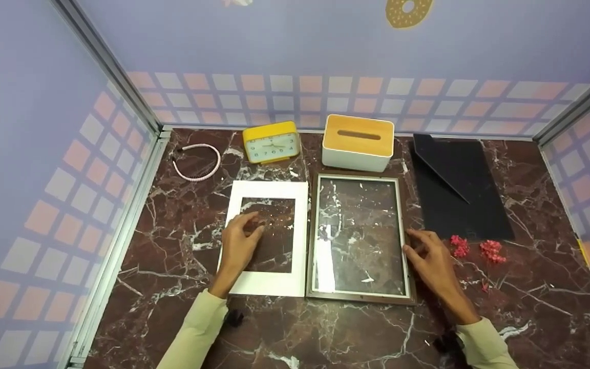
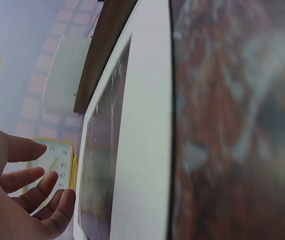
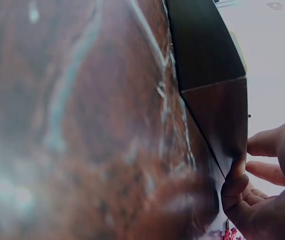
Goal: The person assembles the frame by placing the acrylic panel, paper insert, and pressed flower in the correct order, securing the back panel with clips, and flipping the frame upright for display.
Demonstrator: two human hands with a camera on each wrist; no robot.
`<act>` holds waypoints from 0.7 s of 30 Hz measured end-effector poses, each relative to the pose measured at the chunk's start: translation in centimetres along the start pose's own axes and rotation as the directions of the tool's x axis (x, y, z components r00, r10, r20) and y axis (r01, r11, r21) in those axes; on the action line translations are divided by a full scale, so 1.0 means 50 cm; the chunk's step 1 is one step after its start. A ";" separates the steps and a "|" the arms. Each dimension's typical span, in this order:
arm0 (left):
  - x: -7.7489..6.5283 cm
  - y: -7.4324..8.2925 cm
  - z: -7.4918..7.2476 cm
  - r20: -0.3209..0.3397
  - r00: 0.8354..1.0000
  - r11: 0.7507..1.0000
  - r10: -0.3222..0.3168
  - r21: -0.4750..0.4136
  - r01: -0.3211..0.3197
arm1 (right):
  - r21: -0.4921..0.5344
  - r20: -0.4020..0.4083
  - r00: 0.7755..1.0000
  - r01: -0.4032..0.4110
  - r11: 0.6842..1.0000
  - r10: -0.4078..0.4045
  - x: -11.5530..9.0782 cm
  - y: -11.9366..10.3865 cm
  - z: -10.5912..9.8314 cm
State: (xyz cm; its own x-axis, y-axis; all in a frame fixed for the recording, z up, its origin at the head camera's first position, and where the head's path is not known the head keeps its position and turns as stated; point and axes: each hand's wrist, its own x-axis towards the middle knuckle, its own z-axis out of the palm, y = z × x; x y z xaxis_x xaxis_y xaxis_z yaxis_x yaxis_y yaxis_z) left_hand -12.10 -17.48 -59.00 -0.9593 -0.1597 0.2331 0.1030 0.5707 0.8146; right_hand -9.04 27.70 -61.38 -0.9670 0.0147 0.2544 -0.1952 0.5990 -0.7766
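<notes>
A white mat board (image 1: 268, 284) with a rectangular window lies flat on the marbled tabletop. My left hand (image 1: 239, 242) hovers over its left side, fingers loosely bent and holding nothing; the left wrist view shows the fingers (image 2: 45, 187) spread apart. Right beside the mat is a brown picture frame (image 1: 361, 296) with a clear glass pane (image 1: 359, 236) inside its pale inner lip. My right hand (image 1: 433, 261) is at the frame's right side, thumb and fingertips touching its edge. In the right wrist view the fingertips (image 3: 237, 182) press against the frame's dark side (image 3: 217, 115).
Behind stand a yellow alarm clock (image 1: 273, 146) and a tissue box (image 1: 357, 154) with a wooden lid. A pale headband (image 1: 218, 160) lies back left. At right are a black backing board (image 1: 474, 200) with a stand flap and pink flower sprigs (image 1: 492, 251). Patterned walls enclose the table.
</notes>
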 end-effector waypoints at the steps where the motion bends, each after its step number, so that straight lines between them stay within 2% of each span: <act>1: 0.002 -0.023 -0.005 -0.017 1.000 1.000 0.021 -0.022 -0.021 | 0.002 0.003 1.000 -0.002 1.000 0.002 0.000 0.000 0.000; 4: 0.003 -0.046 -0.023 -0.058 0.998 0.999 0.032 -0.009 -0.033 | 0.008 0.010 1.000 -0.004 1.000 0.004 -0.001 0.000 -0.001; 7: 0.005 -0.062 -0.043 -0.090 0.996 1.000 0.010 0.007 -0.009 | 0.012 0.016 1.000 -0.005 1.000 0.005 -0.001 0.000 -0.002; 8: 0.004 -0.051 -0.051 -0.094 0.995 0.999 -0.021 0.031 0.024 | 0.011 0.017 1.000 -0.005 1.000 0.005 -0.001 0.000 -0.002; 12: 0.011 -0.066 -0.072 -0.107 0.990 0.995 -0.095 0.025 0.098 | 0.010 0.012 1.000 -0.005 1.000 0.005 -0.001 0.000 -0.003; 21: 0.023 -0.100 -0.085 -0.108 0.979 0.985 -0.171 0.001 0.172 | 0.005 0.015 1.000 -0.008 1.000 0.008 0.000 0.002 -0.001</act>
State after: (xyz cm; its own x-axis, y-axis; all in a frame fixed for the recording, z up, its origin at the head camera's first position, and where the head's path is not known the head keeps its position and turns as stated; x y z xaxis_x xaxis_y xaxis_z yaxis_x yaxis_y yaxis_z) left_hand -12.58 -23.95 -60.53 -0.9286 -0.3408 0.1467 -0.0635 0.5355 0.8421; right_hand -9.06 27.81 -61.41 -0.9708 0.0075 0.2397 -0.1884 0.5948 -0.7815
